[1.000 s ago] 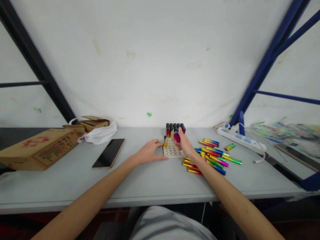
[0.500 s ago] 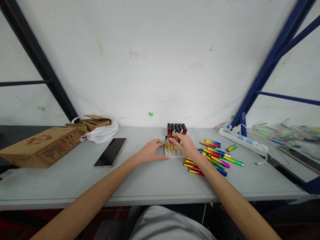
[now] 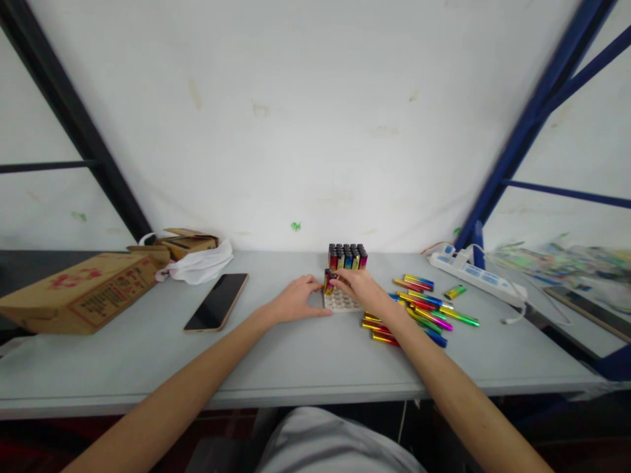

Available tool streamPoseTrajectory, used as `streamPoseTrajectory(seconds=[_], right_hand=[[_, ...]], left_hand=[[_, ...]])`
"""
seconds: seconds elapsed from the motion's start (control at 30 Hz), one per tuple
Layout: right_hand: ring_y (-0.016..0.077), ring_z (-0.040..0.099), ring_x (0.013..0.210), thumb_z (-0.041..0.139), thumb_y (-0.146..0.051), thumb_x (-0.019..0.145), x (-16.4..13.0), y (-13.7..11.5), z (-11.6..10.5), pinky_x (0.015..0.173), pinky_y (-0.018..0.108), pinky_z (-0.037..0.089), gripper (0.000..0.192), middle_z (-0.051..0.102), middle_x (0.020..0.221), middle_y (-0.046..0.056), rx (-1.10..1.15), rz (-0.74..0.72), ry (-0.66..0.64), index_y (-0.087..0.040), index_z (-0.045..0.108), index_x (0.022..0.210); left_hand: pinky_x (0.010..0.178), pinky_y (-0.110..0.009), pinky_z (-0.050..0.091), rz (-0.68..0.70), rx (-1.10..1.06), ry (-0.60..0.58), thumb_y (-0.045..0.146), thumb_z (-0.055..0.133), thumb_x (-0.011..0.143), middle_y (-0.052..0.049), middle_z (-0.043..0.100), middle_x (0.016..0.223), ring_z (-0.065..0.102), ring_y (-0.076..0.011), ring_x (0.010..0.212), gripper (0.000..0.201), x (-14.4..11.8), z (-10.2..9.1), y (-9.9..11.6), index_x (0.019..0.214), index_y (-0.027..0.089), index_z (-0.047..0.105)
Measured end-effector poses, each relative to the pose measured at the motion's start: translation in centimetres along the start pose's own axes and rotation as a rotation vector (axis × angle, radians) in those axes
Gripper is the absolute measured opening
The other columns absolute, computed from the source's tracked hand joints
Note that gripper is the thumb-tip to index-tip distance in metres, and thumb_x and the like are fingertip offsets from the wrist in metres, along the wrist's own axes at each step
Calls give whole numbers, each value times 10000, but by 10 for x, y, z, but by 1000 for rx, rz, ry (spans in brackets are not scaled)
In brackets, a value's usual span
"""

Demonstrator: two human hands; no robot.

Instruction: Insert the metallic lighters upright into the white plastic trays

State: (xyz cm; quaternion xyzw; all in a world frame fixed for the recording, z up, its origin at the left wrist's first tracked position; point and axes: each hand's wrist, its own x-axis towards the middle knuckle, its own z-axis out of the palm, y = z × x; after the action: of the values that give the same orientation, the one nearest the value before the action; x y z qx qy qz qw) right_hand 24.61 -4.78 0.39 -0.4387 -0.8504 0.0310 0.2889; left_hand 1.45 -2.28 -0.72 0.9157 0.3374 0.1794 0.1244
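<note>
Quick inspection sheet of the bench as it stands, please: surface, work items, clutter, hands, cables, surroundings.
Surface: pale grey tabletop, flat, bare along the near edge.
Work items: white plastic grid tray with a few lighters standing at its far left corner; full block of dark-capped lighters behind it; loose pile of shiny multicoloured lighters to its right.
Clutter: black smartphone face up; brown cardboard box; crumpled white plastic bag.
Hands: left hand rests against the tray's left edge; right hand, fingers on a lighter at the tray.
Cables: white power strip with its cord at far right.
Surroundings: white wall; blue metal frame.
</note>
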Motion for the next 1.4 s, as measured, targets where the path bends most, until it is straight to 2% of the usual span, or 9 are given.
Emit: streamPoseTrajectory(seconds=[0.13, 0.3, 0.43, 0.6, 0.87, 1.03, 1.2, 1.3, 1.4], right_hand=[[227, 701, 884, 595, -339, 1033, 0, -5, 4, 796, 302, 485, 274, 756, 1002, 129, -109, 49, -17, -147, 668, 1214], [202, 672, 811, 564, -423, 1039, -1, 4, -8, 776, 282, 464, 310, 740, 889, 96, -101, 26, -25, -165, 726, 986], [216, 697, 878, 508, -310, 1056, -12, 36, -42, 833, 293, 469, 285, 771, 977, 115, -207, 198, 15, -172, 756, 1030], [242, 737, 916, 640, -185, 906, -39, 93, -83, 813, 292, 502, 214, 800, 1025, 132, -380, 507, -161, -158, 816, 1025], [222, 745, 862, 678, -112, 834, -50, 117, -82, 777, 276, 521, 243, 809, 1013, 112, -280, 520, -341, -165, 823, 1022], [221, 716, 914, 653, -161, 906, -40, 106, -85, 883, 290, 496, 296, 777, 1050, 147, -333, 426, -167, -127, 772, 1175], [202, 645, 734, 602, -393, 979, -29, 88, -91, 741, 304, 464, 285, 734, 830, 103, -269, 352, 163, -154, 748, 929], [158, 535, 542, 617, -575, 937, -23, 74, -84, 588, 291, 411, 402, 657, 627, 27, 32, 416, 339, -188, 637, 828], [133, 531, 504, 721, -663, 819, -16, 57, -74, 520, 268, 417, 484, 702, 667, 27, 578, 470, 403, -212, 544, 831]], left_hand=[[925, -394, 491, 0, -1, -9, 682, 732, 804, -104, 638, 1088, 606, -287, 1026, 661, 0, -1, 1, 1233, 180, 706], [943, -403, 494, -1, -31, 12, 710, 724, 789, -101, 642, 1103, 613, -290, 1035, 670, 0, 1, -1, 1215, 192, 714], [968, -407, 491, 4, -38, 12, 705, 731, 788, -104, 642, 1118, 615, -288, 1045, 679, 0, 2, -3, 1231, 190, 707], [990, -409, 486, -4, -25, 0, 683, 739, 796, -113, 630, 1144, 612, -289, 1065, 679, 0, 2, -3, 1243, 174, 695], [990, -411, 489, 16, -33, 18, 690, 741, 793, -110, 644, 1145, 614, -282, 1062, 671, 0, 3, -5, 1239, 192, 697], [985, -413, 492, 8, -17, 9, 692, 733, 799, -113, 643, 1146, 613, -289, 1066, 669, 0, 3, -4, 1234, 185, 696], [1005, -409, 483, 10, 4, 2, 695, 734, 800, -120, 639, 1159, 613, -294, 1085, 695, 0, 3, -4, 1250, 167, 687], [995, -402, 485, 10, 1, 3, 685, 741, 800, -121, 639, 1158, 613, -294, 1088, 691, 0, 3, -4, 1252, 166, 685], [994, -403, 483, 12, 1, 5, 680, 741, 802, -116, 640, 1159, 611, -291, 1084, 673, 0, 2, -3, 1250, 181, 685]])
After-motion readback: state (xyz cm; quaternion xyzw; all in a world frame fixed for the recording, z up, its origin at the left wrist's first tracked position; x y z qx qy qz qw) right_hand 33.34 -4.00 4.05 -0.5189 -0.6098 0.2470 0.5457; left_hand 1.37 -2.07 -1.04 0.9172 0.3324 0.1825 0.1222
